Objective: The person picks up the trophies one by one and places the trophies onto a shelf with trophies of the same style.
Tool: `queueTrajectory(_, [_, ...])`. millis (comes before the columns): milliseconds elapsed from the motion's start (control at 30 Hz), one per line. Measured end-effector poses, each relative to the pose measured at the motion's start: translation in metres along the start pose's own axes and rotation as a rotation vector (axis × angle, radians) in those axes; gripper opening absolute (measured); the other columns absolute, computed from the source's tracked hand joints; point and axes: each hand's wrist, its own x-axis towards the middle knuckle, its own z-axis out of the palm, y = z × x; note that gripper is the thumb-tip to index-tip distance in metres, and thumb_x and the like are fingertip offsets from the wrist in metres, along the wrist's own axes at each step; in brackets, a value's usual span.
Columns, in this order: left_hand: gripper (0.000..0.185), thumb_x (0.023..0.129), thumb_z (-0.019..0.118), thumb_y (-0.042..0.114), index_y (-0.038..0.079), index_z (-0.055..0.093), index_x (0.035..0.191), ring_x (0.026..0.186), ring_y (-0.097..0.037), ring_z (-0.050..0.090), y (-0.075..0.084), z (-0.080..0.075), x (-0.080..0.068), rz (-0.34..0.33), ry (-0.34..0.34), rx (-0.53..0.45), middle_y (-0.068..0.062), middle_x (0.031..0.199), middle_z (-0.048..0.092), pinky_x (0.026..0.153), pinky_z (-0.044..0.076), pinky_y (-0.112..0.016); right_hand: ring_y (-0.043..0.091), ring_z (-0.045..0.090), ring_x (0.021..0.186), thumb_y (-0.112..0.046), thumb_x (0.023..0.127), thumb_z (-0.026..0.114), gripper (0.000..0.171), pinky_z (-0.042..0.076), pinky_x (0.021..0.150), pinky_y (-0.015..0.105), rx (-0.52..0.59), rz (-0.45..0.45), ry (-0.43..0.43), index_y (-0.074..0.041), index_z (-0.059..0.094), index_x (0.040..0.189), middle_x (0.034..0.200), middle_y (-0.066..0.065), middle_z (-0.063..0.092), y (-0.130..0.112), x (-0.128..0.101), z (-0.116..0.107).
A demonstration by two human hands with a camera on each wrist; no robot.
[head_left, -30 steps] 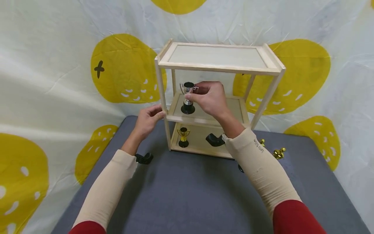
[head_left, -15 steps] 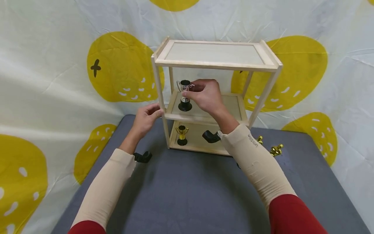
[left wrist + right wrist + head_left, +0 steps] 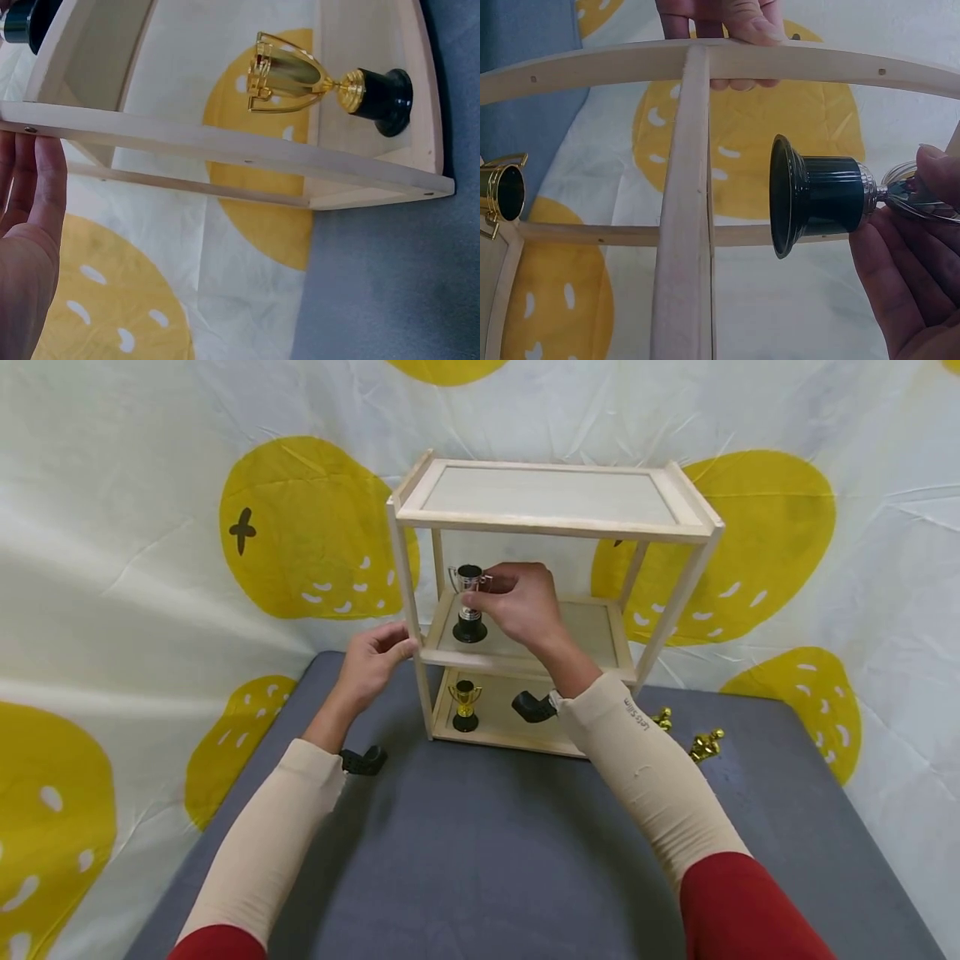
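A small silver trophy cup (image 3: 470, 631) with two handles and a black base is upright over the left part of the middle shelf. My right hand (image 3: 523, 602) pinches its cup between thumb and fingers. In the right wrist view a gap shows between the black base (image 3: 829, 195) and the middle board (image 3: 682, 225). My left hand (image 3: 369, 664) grips the left front post (image 3: 406, 577) of the wooden shelf unit (image 3: 547, 497), thumb on one side, fingers on the other. A gold trophy cup (image 3: 292, 75) stands on the bottom shelf at the left.
Two gold figures (image 3: 705, 745) lie on the grey table (image 3: 465, 852) to the right, partly behind my right forearm. Uprights and the top board frame the space around my right hand. A patterned cloth (image 3: 300, 527) hangs behind the unit.
My right hand has shifted slightly left with the silver trophy cup, still over the middle shelf. The left hand keeps its grip on the post. The head view has drifted a little.
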Motion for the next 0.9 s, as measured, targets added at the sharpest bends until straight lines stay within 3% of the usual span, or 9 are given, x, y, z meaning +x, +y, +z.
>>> queueTrajectory(200, [0.031, 0.102, 0.069, 0.016, -0.004, 0.071, 0.125, 0.096, -0.005, 0.064, 0.0002, 0.0015, 0.0011, -0.005, 0.01, 0.012, 0.014, 0.099, 0.069, 0.087, 0.056, -0.021, 0.02, 0.079, 0.092, -0.022, 0.084, 0.088, 0.02, 0.058, 0.074, 0.026, -0.035, -0.004, 0.002, -0.008, 0.082, 0.097, 0.097, 0.01, 0.081, 0.0002, 0.0009, 0.0015])
queueTrajectory(467, [0.032, 0.102, 0.069, 0.016, -0.002, 0.071, 0.128, 0.097, -0.006, 0.065, 0.0003, 0.0045, 0.0021, -0.01, 0.002, 0.01, -0.005, 0.112, 0.073, 0.094, 0.057, -0.036, 0.02, 0.078, 0.092, -0.024, 0.084, 0.088, 0.02, 0.058, 0.073, 0.026, -0.043, 0.001, -0.003, -0.008, 0.082, 0.096, 0.098, 0.01, 0.081, 0.001, 0.0013, 0.0025])
queueTrajectory(600, [0.031, 0.101, 0.069, 0.016, -0.001, 0.071, 0.127, 0.097, -0.006, 0.066, 0.0006, 0.0049, 0.002, -0.008, 0.004, 0.005, -0.005, 0.111, 0.073, 0.096, 0.057, -0.041, 0.018, 0.077, 0.09, -0.025, 0.084, 0.088, 0.02, 0.057, 0.073, 0.026, -0.041, 0.008, -0.006, -0.009, 0.082, 0.095, 0.097, 0.01, 0.081, 0.0025, 0.0014, 0.0041])
queueTrajectory(833, [0.031, 0.101, 0.07, 0.015, -0.005, 0.071, 0.125, 0.095, -0.006, 0.066, 0.0005, 0.0062, 0.0011, 0.008, 0.004, -0.001, 0.001, 0.105, 0.073, 0.085, 0.055, -0.019, 0.02, 0.078, 0.093, -0.025, 0.085, 0.087, 0.019, 0.058, 0.075, 0.027, -0.052, 0.007, -0.01, -0.009, 0.082, 0.096, 0.097, 0.009, 0.082, 0.0068, 0.0024, 0.0063])
queueTrajectory(900, [0.032, 0.101, 0.07, 0.015, -0.006, 0.07, 0.126, 0.095, -0.007, 0.065, 0.0004, 0.0066, 0.0012, 0.006, 0.001, -0.01, 0.005, 0.104, 0.072, 0.085, 0.056, -0.02, 0.019, 0.079, 0.093, -0.024, 0.085, 0.087, 0.019, 0.058, 0.075, 0.027, -0.052, 0.006, -0.012, -0.009, 0.082, 0.096, 0.098, 0.009, 0.082, 0.0078, 0.003, 0.0066])
